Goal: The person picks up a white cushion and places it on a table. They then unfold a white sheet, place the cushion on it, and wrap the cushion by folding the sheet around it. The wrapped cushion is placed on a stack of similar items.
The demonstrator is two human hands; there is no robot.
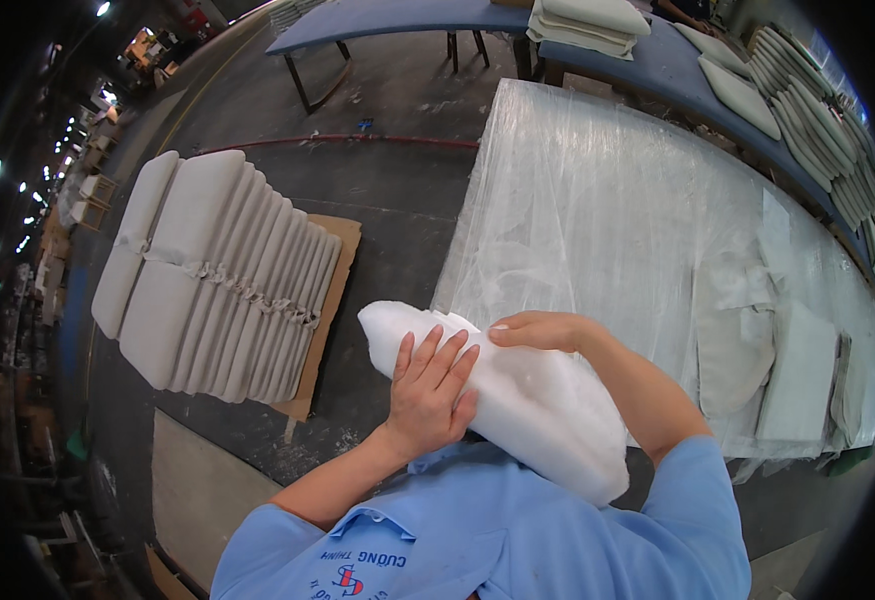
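Observation:
A soft white wad of fibre filling [527,400] is held against my chest, rolled into a thick bundle that slants from upper left to lower right. My left hand [429,385] presses flat on its near side with fingers spread. My right hand [540,328] hooks over its upper edge, fingers curled on the fibre. Both hands grip the same bundle, just in front of the table edge.
A table covered in clear plastic sheeting [597,200] lies ahead, with flat cushion covers [737,345] at its right. A fanned row of pale cushions [212,275] rests on cardboard on the dark floor at left. More cushions [807,120] are stacked on blue tables behind.

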